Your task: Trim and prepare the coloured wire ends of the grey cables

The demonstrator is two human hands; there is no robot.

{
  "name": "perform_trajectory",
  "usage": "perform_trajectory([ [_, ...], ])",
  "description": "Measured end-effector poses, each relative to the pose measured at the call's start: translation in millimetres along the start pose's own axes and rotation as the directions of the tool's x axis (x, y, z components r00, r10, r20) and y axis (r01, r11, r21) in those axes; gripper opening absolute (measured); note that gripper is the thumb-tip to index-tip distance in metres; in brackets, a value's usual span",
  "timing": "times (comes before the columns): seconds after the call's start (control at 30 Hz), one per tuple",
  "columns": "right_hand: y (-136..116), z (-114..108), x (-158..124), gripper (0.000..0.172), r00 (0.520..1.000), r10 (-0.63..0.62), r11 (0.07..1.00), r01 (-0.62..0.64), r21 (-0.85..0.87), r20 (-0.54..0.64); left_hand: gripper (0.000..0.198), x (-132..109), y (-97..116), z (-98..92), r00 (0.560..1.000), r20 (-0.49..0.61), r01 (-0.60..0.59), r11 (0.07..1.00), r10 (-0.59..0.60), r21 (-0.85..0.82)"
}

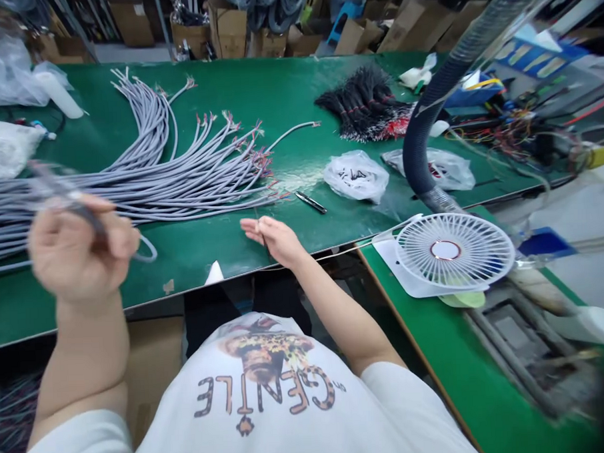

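My left hand [77, 246] is raised above the green table [286, 87], blurred, closed around a grey cable [145, 250] that loops out to its right. A large bundle of grey cables [179, 172] with stripped coloured ends fans across the table behind it. My right hand [272, 238] rests near the table's front edge, fingers pinched on something thin and dark that I cannot make out. A black pen-like tool [311, 202] lies just beyond my right hand.
A white desk fan [453, 252] faces up at the right. Two clear plastic bags [356, 175] lie mid-table, with black wire bundles [367, 103] behind. A dark hose [427, 114] arches over the right side. Cardboard boxes line the back.
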State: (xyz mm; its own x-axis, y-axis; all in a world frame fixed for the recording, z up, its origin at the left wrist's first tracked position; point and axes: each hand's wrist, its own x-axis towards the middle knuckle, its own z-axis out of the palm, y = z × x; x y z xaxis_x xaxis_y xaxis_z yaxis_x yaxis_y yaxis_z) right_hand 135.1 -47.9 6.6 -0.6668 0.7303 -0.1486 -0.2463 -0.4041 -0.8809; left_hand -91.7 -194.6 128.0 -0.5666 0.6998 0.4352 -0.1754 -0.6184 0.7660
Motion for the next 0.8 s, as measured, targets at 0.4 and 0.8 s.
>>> perform_trajectory([
  [0.4, -20.8, -24.9, -62.8, 0.023, 0.941, -0.292, 0.839, 0.166, -0.518, -0.173, 0.029, -30.1, -102.9, 58.9, 0.665, 0.503, 0.102, 0.734, -0.553, 0.672],
  [0.8, -17.8, -24.1, -109.6, 0.024, 0.898, -0.438, 0.466, 0.192, -0.864, -0.037, 0.028, -21.4, -134.4, 59.2, 0.824, 0.323, 0.216, 0.786, -0.465, 0.579],
])
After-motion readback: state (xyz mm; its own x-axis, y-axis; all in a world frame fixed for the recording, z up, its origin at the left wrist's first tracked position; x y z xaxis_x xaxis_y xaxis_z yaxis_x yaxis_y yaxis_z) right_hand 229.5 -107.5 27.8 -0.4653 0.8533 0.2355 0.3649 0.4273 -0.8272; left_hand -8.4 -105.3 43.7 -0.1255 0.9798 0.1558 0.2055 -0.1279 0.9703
